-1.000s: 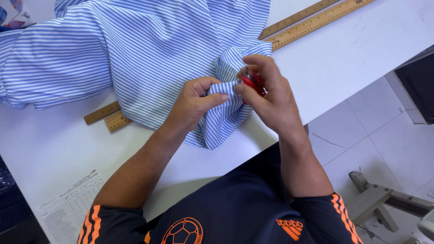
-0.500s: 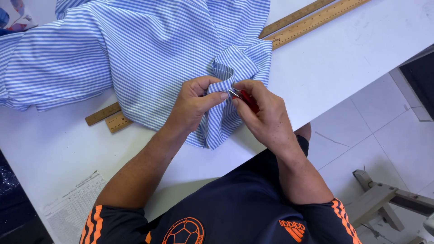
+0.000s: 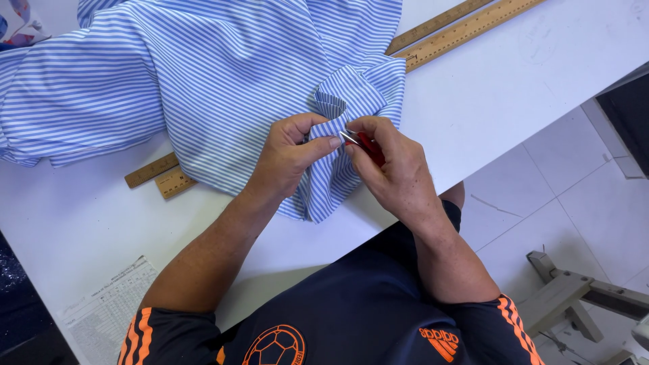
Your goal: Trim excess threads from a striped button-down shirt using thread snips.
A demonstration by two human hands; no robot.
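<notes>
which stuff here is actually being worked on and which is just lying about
In use:
- blue striped shirt, pinched by the left hand
- small red-handled tool, metal tip at the fabric, in the right hand

Lying about:
- two wooden rulers, partly under the shirt
- printed sheet at the table edge

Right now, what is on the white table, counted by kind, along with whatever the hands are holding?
Striped blue and white shirt, pinched by the left hand: 1
Wooden rulers, lying side by side under the shirt: 2
Small red-handled tool, in the right hand: 1
Printed paper sheet at the table edge: 1
Total: 5
</notes>
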